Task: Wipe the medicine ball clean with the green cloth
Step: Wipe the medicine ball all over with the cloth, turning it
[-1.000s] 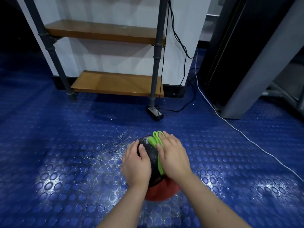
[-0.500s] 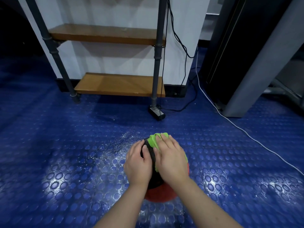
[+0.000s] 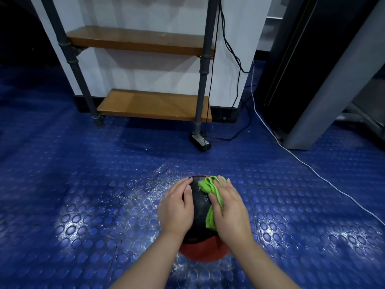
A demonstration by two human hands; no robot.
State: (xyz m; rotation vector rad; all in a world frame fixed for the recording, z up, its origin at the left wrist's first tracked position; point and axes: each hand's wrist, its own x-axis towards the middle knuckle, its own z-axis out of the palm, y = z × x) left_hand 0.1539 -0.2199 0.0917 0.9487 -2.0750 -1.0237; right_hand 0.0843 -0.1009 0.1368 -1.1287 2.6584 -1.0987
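Medicine ball [image 3: 201,207] on wet blue floor [image 3: 83,205]; left hand [image 3: 177,207] spread flat on it, right hand [image 3: 230,209] pressing green cloth [image 3: 210,186] flat. Far: shelf [image 3: 154,105], cables [image 3: 235,59].

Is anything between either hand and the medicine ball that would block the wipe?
Nothing visible blocks it. The left hand rests bare on the left side of the medicine ball. Under the right hand lies only the green cloth, pressed against the ball's upper right, as the wipe needs.
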